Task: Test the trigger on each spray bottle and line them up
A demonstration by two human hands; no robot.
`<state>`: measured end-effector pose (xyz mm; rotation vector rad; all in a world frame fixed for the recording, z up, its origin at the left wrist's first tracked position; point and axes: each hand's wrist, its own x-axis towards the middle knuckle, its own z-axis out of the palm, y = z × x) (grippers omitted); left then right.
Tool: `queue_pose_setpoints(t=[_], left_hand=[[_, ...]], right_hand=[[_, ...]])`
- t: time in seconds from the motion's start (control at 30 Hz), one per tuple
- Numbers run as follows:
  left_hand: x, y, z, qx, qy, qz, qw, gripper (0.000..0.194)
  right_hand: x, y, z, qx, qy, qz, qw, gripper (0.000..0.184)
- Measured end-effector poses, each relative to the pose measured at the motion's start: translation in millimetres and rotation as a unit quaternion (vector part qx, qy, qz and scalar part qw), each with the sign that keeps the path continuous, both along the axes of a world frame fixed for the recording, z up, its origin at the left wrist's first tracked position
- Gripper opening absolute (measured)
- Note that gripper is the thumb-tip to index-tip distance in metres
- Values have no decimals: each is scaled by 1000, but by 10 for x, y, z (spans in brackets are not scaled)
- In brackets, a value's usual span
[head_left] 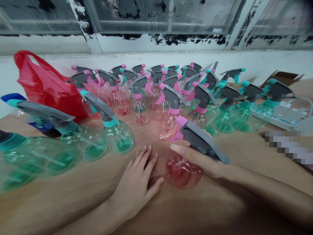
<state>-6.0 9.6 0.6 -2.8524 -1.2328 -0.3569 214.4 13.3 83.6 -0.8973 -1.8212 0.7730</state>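
My right hand (195, 156) is wrapped round the neck of a pink spray bottle (181, 173), just under its grey trigger head with a pink nozzle. The bottle is slightly tilted, and I cannot tell whether its base touches the table. My left hand (138, 179) lies flat on the wooden table (146, 215) with fingers stretched out, holding nothing, a little left of that bottle. Nearest beyond the left fingertips is a green spray bottle (118, 138) standing upright. Behind the right hand stands another pink spray bottle (168, 120), partly hidden.
Several pink and green spray bottles crowd the back of the table, among them a green one (222, 119). A red plastic bag (52, 88) stands back left, near a dark blue-labelled bottle (44, 125). At right are a white power strip (281, 116) and an open cardboard box (283, 80).
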Motion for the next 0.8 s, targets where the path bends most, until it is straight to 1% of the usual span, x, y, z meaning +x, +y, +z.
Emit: queue_pose_setpoints(t=[0.1, 0.2, 0.27, 0.47, 0.67, 0.8], left_hand=[[-2, 0, -3, 0, 4, 0, 1000, 59], [-2, 3, -4, 0, 4, -4, 1000, 59], [-2, 4, -5, 1, 4, -7, 1000, 60], [-4, 0, -10, -7, 0, -5, 1000, 60], [-10, -3, -3, -7, 2, -4, 1000, 60], [-5, -1, 11, -9, -2, -5, 1000, 59]], right_hand=[[-24, -10, -11, -30, 46, 11, 998, 10], [-37, -10, -18, -39, 62, 19, 997, 11], [-32, -3, -26, -44, 62, 25, 997, 12], [-8, -5, -56, -51, 36, 13, 998, 14], [-17, -14, -38, -40, 44, 8, 998, 14], [-19, 3, -57, -47, 40, 17, 998, 14]])
